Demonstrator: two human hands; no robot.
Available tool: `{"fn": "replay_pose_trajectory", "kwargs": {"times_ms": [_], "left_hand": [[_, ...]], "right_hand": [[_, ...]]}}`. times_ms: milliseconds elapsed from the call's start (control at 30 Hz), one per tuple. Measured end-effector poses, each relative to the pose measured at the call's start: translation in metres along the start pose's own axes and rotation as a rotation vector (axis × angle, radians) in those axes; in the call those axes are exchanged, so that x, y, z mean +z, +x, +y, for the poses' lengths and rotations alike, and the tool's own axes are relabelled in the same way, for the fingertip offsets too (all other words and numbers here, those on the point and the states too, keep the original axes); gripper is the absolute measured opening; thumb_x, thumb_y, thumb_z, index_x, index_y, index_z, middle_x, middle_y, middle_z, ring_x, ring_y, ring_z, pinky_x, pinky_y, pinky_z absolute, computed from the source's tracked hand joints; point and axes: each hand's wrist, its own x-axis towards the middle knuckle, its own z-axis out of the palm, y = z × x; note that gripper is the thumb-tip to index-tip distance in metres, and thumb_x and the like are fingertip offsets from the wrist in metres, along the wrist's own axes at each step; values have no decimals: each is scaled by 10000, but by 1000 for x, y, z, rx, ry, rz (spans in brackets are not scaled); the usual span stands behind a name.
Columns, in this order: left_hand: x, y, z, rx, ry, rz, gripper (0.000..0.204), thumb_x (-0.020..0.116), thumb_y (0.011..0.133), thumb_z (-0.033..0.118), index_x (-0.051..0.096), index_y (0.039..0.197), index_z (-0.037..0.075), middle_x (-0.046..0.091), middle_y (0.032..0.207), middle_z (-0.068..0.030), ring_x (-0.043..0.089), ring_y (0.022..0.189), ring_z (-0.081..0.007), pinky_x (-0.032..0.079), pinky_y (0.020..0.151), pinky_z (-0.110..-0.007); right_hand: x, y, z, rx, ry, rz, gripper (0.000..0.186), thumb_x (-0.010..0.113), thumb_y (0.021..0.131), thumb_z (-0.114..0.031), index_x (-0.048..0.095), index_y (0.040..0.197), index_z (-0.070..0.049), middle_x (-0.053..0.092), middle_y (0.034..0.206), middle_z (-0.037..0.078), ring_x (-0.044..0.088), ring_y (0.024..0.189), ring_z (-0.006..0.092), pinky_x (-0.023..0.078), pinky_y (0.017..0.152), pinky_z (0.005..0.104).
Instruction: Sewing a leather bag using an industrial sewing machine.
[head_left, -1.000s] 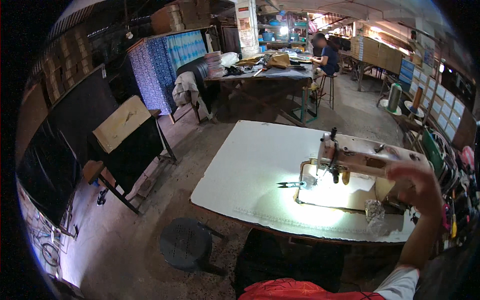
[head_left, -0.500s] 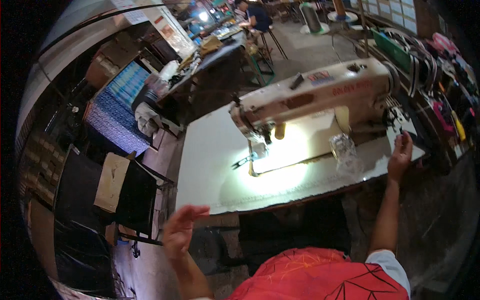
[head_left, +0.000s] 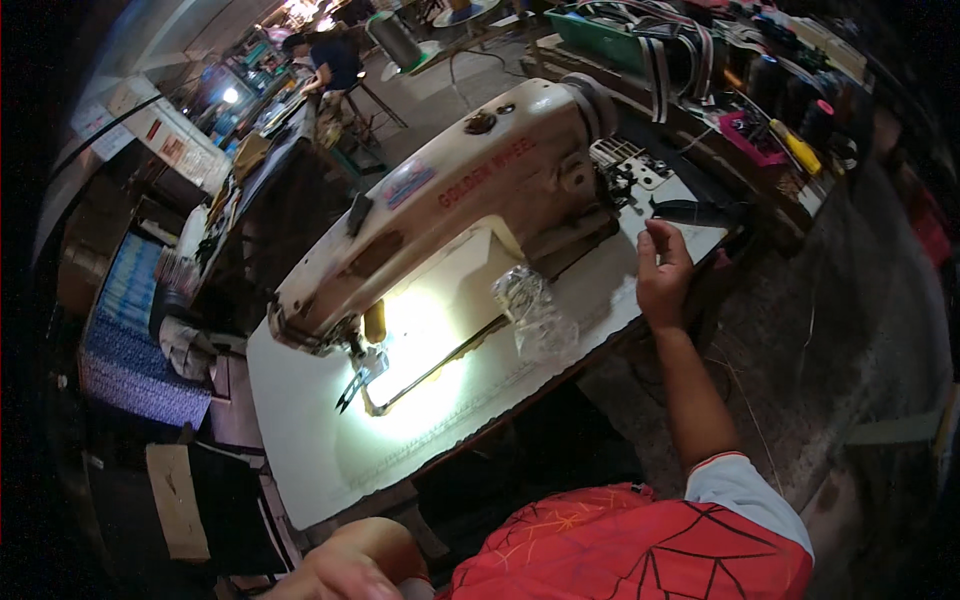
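Observation:
A cream sewing machine (head_left: 430, 195) stands on a white table top (head_left: 300, 440), its lamp lighting the needle area. My right hand (head_left: 665, 275) is over the table's right end, fingers partly curled and apart, with nothing visible in them. Just beyond its fingertips lies a dark, long-handled object (head_left: 690, 211), beside small metal parts (head_left: 650, 172). Near the lower edge, below the table's front, is my left hand (head_left: 350, 572); it is blurred and its fingers are cut off by the frame. Small thread snips (head_left: 350, 388) lie by the needle. A crumpled clear plastic bag (head_left: 535, 315) rests on the table.
On the right, a bench carries a green bin (head_left: 600, 40), a pink tray (head_left: 750, 138) and a yellow-handled tool (head_left: 795, 147). A chair with a cardboard piece (head_left: 178, 500) stands at left. Further back, a person (head_left: 330, 65) sits at a workbench.
The view has turned to the right, so the machine appears further left. My left hand has dropped from beside the table's front corner to the lower edge. The right hand stays by the table's right end.

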Motion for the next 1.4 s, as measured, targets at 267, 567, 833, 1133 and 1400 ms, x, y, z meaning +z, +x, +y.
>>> {"fn": "replay_pose_trajectory", "kwargs": {"times_ms": [267, 567, 833, 1133, 1400], "left_hand": [[-43, -109, -100, -398, 423, 687, 482, 691, 900, 371, 627, 1143, -40, 621, 832, -79, 569, 762, -183, 468, 705, -308], [-81, -289, -74, -942, 1523, 898, 241, 629, 821, -12, 609, 1059, -46, 582, 974, -132, 571, 847, -260, 450, 700, -340], [-136, -300, -100, -1003, 1630, 651, 548, 657, 821, 52, 493, 1343, 19, 473, 1386, -183, 401, 1314, -372, 318, 1099, -469], [-137, -301, -114, -948, 1544, 641, 244, 689, 770, 61, 651, 1010, 39, 587, 1125, -108, 517, 1135, -322, 360, 1016, -489], [-133, -317, -112, -860, 1577, 802, 173, 704, 750, 66, 554, 838, 66, 561, 960, -109, 543, 967, -311, 410, 863, -454]], "right_hand": [[-11, 5, 4, 19, -37, 30, 166, 608, 930, -106, 629, 1047, 10, 667, 916, 91, 621, 845, 168, 506, 771, 319], [-1, 3, -8, -49, -164, -60, 171, 607, 924, -103, 627, 1054, 6, 658, 906, 100, 616, 825, 182, 500, 766, 326], [3, 5, -4, -81, -270, -91, 209, 604, 924, -105, 608, 1095, 16, 644, 910, 95, 602, 836, 187, 500, 763, 336], [-6, 4, 5, -190, -386, 95, 255, 573, 933, -67, 560, 1174, 17, 614, 1070, 141, 593, 971, 246, 467, 891, 361], [-60, -23, 72, -80, -579, 210, 499, 626, 940, -159, 415, 1344, 43, 422, 1351, 239, 441, 1260, 375, 382, 1047, 459]]}}
